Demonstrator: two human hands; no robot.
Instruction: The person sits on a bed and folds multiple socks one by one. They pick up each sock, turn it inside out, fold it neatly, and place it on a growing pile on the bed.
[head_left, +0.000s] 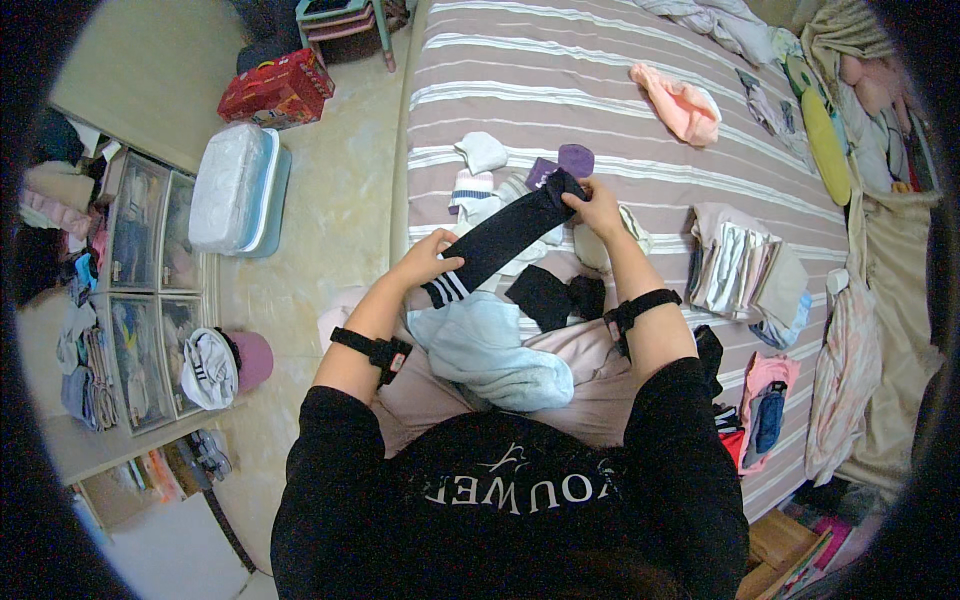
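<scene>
A long black sock (506, 234) with white stripes at its cuff is stretched slantwise between my hands. At the striped end, my left hand (427, 259) pinches the cuff's edge. The other end is gripped by my right hand (596, 208), with the thumb on top. Below the sock, a pale blue towel-like cloth (487, 352) lies over my lap. Two black pieces of cloth (551, 296) rest to its right. White socks (481, 152), a striped-cuff sock (471, 186) and purple socks (576, 160) lie just beyond; the long sock partly hides some of this pile.
Folded clothes (739, 262) are stacked on the striped bedspread (510, 75) to the right. A peach cloth (682, 105) lies farther back. On the floor at left are a lidded plastic bin (232, 187), a red box (274, 86) and a cap (210, 367) near clear drawers (139, 225).
</scene>
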